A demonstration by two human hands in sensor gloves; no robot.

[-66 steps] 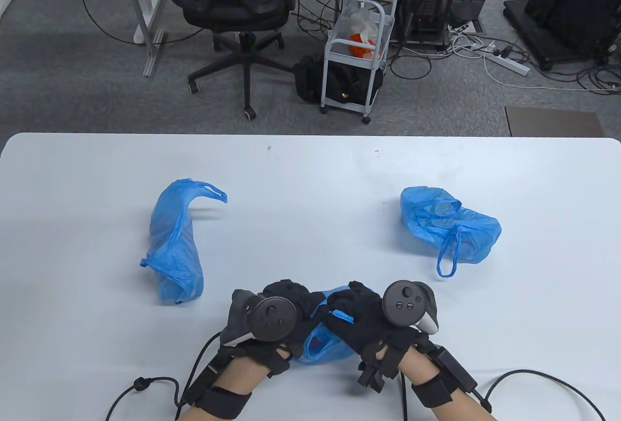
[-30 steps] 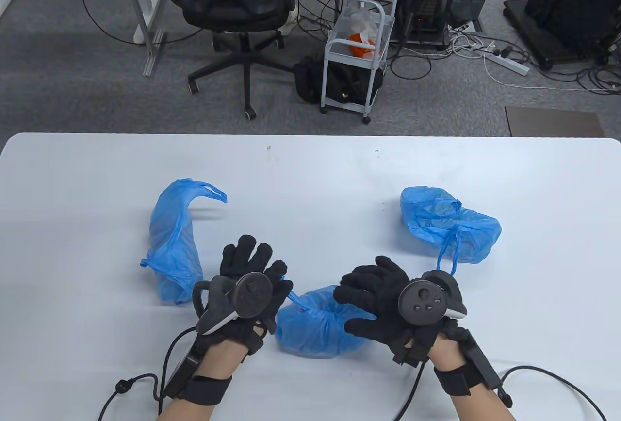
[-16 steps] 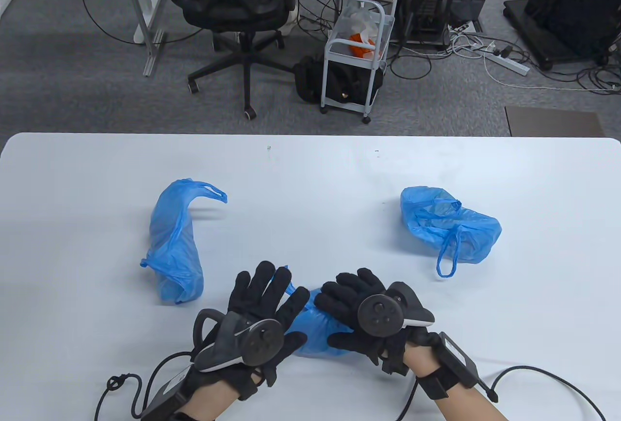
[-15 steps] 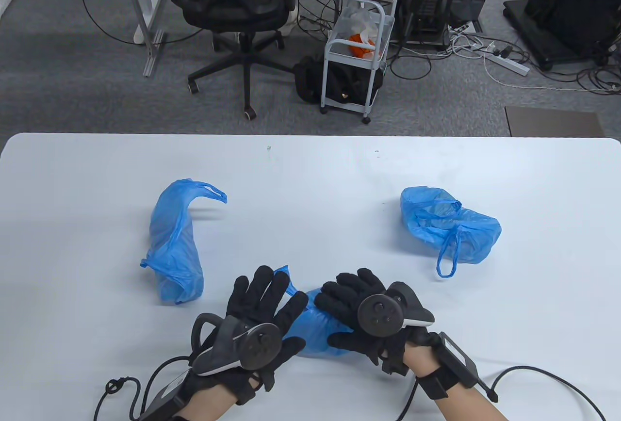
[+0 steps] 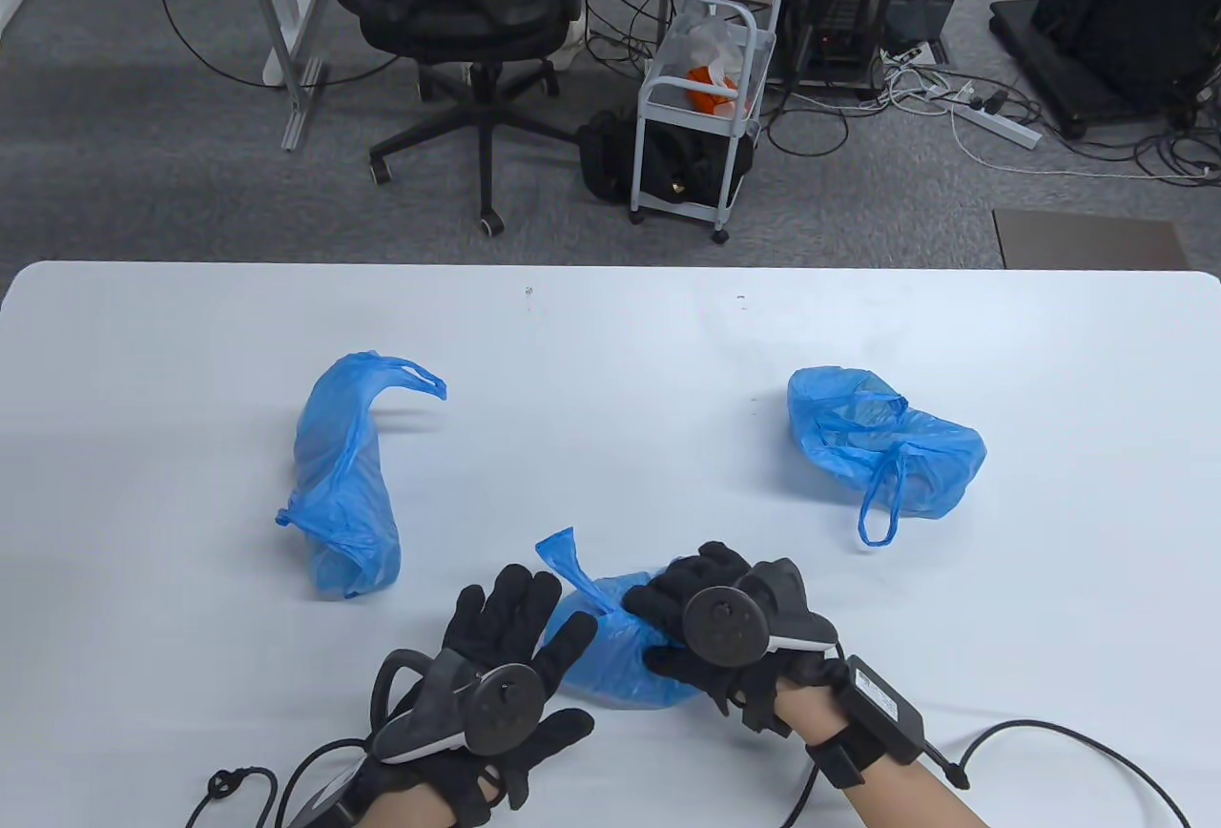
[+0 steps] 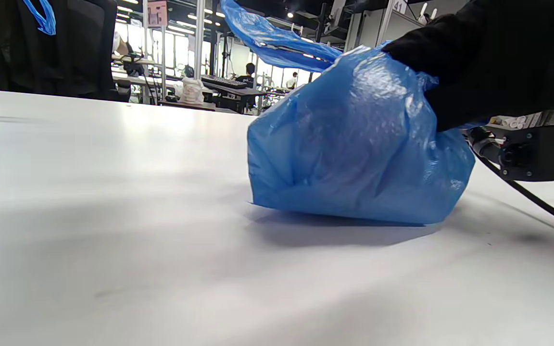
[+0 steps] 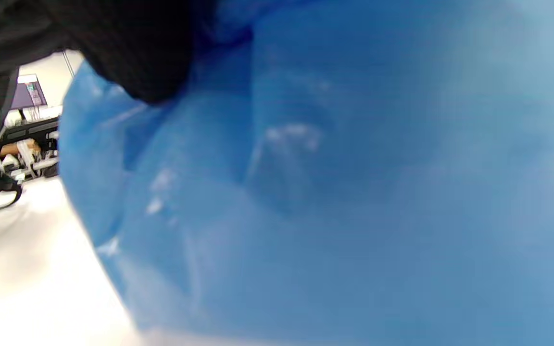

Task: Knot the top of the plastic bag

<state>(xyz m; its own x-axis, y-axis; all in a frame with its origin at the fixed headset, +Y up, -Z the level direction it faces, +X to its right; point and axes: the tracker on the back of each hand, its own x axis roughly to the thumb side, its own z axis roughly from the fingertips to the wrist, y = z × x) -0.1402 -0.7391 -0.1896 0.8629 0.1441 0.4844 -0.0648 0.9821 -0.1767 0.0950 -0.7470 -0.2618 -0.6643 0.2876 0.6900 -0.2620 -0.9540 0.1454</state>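
A small blue plastic bag [image 5: 620, 656] sits on the white table [image 5: 610, 341] near the front edge, its top gathered into a knot with a tail [image 5: 565, 556] sticking up to the left. My right hand [image 5: 682, 623] grips the bag's right side over the top. It fills the right wrist view [image 7: 330, 192], with a gloved finger [image 7: 147, 62] pressed on it. My left hand [image 5: 520, 623] lies flat with fingers spread, just left of the bag, holding nothing. The left wrist view shows the bag [image 6: 354, 144] standing on the table with the right hand [image 6: 488, 67] on it.
Two more blue bags lie on the table: one at the left [image 5: 343, 475] with loose handles, one at the right [image 5: 882, 446] with tied handles. Glove cables [image 5: 1049, 733] trail at the front edge. A chair [image 5: 458, 8] and a cart [image 5: 701, 103] stand beyond the table.
The left hand let go of the bag's tail, opened flat and drew back toward me. The right hand shifted left and closed down over the bag. The tail now stands free.
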